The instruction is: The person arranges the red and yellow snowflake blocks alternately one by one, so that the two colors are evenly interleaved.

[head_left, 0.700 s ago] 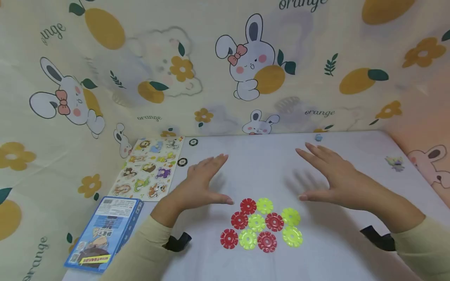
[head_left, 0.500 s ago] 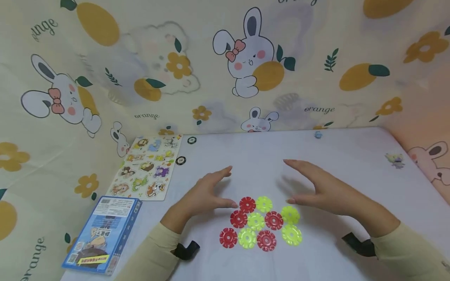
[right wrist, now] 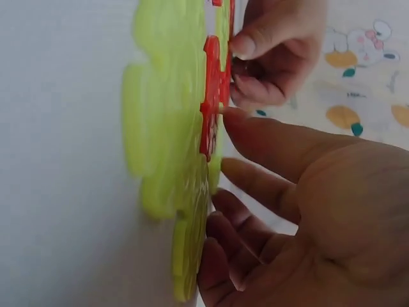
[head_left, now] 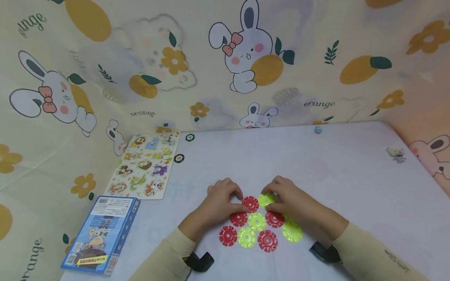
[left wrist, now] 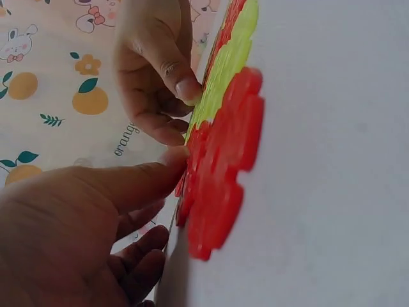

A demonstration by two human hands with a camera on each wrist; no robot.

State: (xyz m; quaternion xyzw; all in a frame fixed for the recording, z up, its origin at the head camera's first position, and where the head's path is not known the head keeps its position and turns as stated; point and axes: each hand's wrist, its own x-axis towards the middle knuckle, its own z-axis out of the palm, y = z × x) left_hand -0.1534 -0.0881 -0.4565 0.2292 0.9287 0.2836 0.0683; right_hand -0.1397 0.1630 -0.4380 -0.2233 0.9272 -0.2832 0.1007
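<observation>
Red and yellow-green notched plastic discs lie flat in a close cluster on the white tabletop. My left hand [head_left: 218, 201] has thumb and fingers at the upper red disc [head_left: 250, 204], pinching its edges. To its right, my right hand [head_left: 294, 200] pinches the upper yellow-green disc [head_left: 266, 200], partly covering it. The right hand also overlaps a red disc [head_left: 275, 219] and hides most of a yellow-green one below it. In the left wrist view, the left thumb touches red disc edges beside a near red disc [left wrist: 220, 185]. Yellow-green discs [right wrist: 160, 121] stand nearest in the right wrist view.
A blue box [head_left: 100, 234] lies at the left, before an animal sticker sheet [head_left: 142, 168]. Two black round chips [head_left: 179, 158] are beside the sheet. A small blue item [head_left: 318, 130] and a small figure [head_left: 396, 154] lie farther right. Printed cloth [head_left: 197, 58] hangs behind.
Both hands have come down and inward from above the table, and now grip the upper red and upper yellow-green discs. Those two discs have shifted slightly. The head view has tilted a little.
</observation>
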